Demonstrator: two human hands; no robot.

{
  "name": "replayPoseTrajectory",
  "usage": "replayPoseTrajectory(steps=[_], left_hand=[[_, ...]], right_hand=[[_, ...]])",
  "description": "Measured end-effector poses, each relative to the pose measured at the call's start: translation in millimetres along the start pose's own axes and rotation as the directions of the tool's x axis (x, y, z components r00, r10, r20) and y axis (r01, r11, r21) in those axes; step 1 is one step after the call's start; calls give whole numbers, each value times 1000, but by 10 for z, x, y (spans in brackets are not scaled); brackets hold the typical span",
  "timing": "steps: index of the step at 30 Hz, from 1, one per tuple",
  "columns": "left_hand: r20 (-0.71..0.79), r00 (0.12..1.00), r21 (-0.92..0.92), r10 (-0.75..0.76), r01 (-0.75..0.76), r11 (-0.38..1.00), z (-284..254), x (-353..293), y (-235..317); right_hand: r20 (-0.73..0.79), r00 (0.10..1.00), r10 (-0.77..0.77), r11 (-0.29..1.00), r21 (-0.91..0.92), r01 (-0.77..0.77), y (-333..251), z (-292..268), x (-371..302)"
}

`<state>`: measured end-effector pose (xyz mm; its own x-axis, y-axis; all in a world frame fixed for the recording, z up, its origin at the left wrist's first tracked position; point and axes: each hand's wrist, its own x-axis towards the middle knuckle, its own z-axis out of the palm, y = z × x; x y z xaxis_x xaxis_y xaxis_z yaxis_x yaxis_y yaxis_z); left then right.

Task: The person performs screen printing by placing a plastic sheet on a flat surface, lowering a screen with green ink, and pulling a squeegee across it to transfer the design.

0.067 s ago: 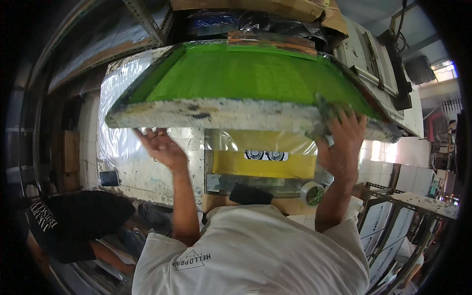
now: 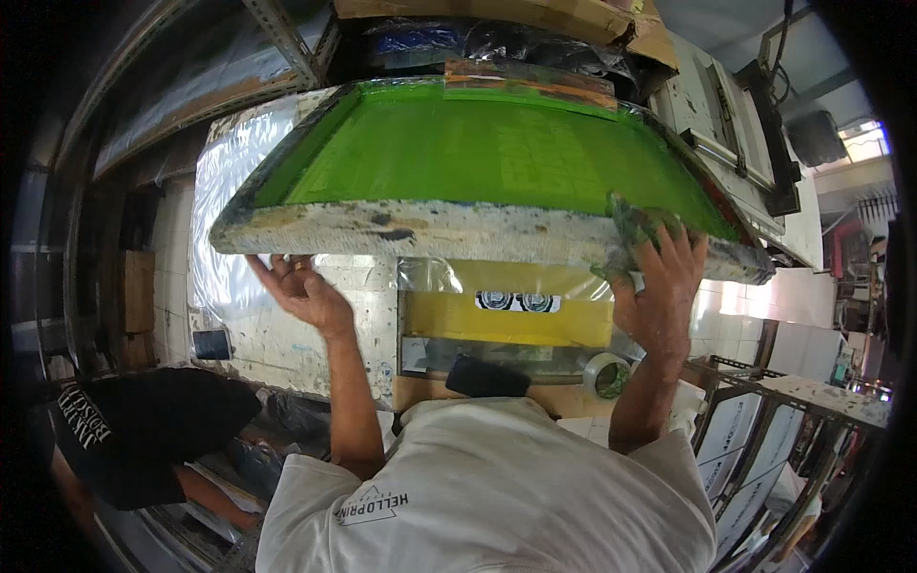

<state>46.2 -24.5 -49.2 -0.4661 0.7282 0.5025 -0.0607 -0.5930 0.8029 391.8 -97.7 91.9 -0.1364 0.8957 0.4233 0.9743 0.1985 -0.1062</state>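
A large screen printing frame point(image 2: 315, 227) with bright green mesh point(image 2: 430, 153) is tilted, its pale, ink-stained near edge raised above the work table. Beneath that edge, toward its left end, my left hand point(image 2: 310, 298) has its palm up and its fingertips against the underside. My right hand point(image 2: 664, 286) grips the same edge near the right end, fingers over the top. A crumpled green-stained rag point(image 2: 630, 224) is caught between that hand and the frame. At the far end of the mesh lies a wooden squeegee point(image 2: 535, 86).
Below the frame, clear film covers a yellow panel point(image 2: 516, 327) with a small black-and-white print. A black phone-like slab point(image 2: 487, 376) and a tape roll point(image 2: 607, 375) lie at the near edge. A person in black point(image 2: 153, 430) bends at left; a metal rack point(image 2: 755, 420) stands right.
The frame's near edge has sunk slightly. My left hand has shifted a little left and down with it; my right hand keeps its hold.
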Motion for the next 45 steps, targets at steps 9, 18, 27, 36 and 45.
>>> replayPoseTrajectory(steps=[9,18,27,36,45], left_hand=[[901,248,435,-357,-498,750,446,-1377,-133],[896,191,437,-401,-546,715,530,-1588,-370],[910,168,407,-379,-533,742,498,-1588,-372],[920,240,391,-310,-490,779,470,-1566,-380],[870,312,490,-382,-469,734,571,-1714,-420]], right_hand=[[-60,998,7,1000,-25,-8,77,-3,188],[-106,993,-43,999,-2,43,102,-64,276],[-108,994,-30,999,-14,28,117,-36,246],[-89,996,-10,1000,-3,10,128,-43,247],[1,998,58,998,39,-58,120,-82,254]])
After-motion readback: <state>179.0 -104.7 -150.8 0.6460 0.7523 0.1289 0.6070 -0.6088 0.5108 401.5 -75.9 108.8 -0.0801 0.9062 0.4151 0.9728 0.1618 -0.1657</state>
